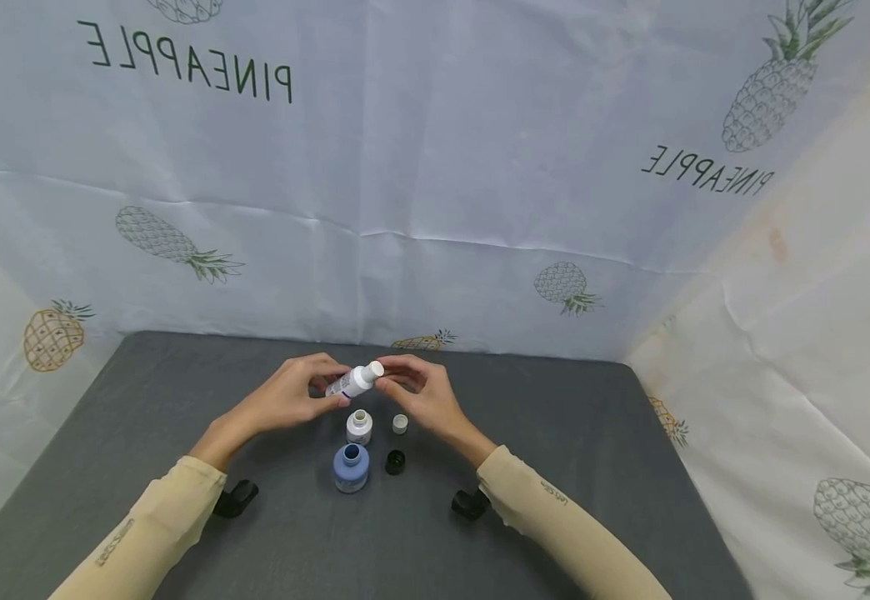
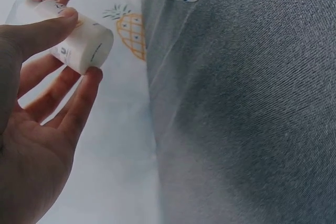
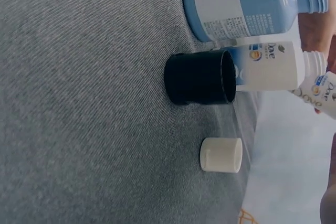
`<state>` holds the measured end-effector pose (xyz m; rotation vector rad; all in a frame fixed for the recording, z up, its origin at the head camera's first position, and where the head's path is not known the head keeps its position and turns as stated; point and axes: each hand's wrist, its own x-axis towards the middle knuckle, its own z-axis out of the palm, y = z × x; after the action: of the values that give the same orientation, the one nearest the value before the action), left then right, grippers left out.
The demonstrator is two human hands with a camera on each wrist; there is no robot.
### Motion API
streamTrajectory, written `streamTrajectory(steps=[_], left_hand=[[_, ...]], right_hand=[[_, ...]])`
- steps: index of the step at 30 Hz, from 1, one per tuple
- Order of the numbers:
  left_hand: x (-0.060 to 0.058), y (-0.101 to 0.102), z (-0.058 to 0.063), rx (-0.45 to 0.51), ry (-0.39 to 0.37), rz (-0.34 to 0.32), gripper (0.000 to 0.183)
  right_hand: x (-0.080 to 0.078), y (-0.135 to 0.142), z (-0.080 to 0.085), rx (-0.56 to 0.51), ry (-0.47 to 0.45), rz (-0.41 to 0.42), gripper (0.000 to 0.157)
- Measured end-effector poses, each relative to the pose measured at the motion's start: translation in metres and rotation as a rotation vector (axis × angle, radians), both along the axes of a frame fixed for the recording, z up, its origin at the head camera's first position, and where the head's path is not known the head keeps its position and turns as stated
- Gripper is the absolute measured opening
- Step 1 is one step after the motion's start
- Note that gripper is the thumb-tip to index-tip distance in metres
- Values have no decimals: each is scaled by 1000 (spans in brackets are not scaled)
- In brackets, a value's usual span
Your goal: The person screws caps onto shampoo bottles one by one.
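Note:
Just above the table, my left hand holds a small white bottle with its thumb on one side and fingers on the other. The bottle is tilted, its white cap toward the right. My right hand pinches at that cap with thumb and fingertips. In the left wrist view, the held bottle's base faces the camera. Below the hands stand an uncapped white bottle and an uncapped blue bottle. To their right lie a loose white cap and a black cap.
A dark grey cloth covers the table. Behind it hangs a pale curtain printed with pineapples. Black wrist-worn devices show at the left sleeve and the right sleeve.

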<state>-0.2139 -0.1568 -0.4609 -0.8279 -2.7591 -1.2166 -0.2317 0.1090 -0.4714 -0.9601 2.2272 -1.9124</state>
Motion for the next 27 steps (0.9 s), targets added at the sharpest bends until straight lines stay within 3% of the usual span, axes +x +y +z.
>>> streamTrajectory(steps=[15,27], left_hand=[[-17,11,-28,2,-85,-9,43],[-29,23,-46,-6,-100,-51,36]], right_hand=[[4,29,-6,32,-59,-66,32],[7,39,-12,52,-97,-48,30]])
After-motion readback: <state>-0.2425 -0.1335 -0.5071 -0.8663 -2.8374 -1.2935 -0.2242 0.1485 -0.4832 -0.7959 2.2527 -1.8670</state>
